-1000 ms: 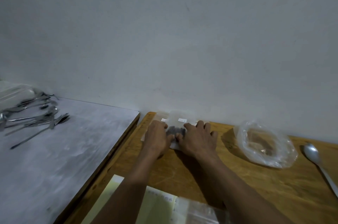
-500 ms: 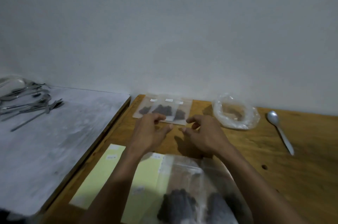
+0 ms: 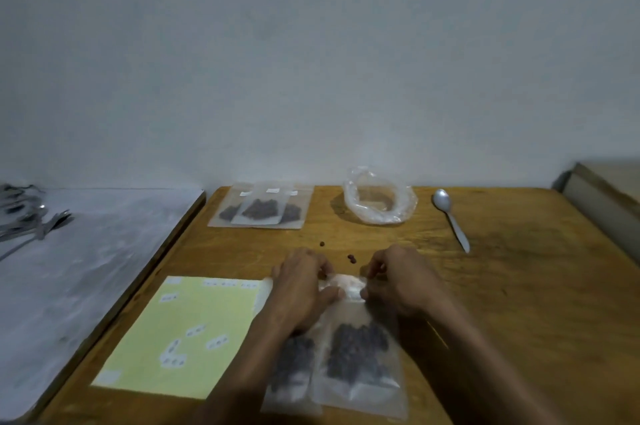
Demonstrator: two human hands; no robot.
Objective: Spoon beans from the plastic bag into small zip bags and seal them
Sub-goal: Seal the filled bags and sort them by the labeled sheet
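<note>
Withdrawn from the sealed packets by the wall, left hand and right hand now pinching the top strip of a nearer filled zip bag; sealing apparently under way, spoon idle beside the near-empty plastic bag.

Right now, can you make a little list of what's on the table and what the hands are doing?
left hand: pinching the top of the zip bag
right hand: pinching the same top edge
zip bag: lies flat, dark beans inside
second bag: beside it, partly under the left arm
filled bags: overlapping pile by the wall
plastic bag: open, nearly empty
spoon: lying untouched, right of the plastic bag
loose beans: a few on the wood
yellow sheet: left, with small labels
</note>
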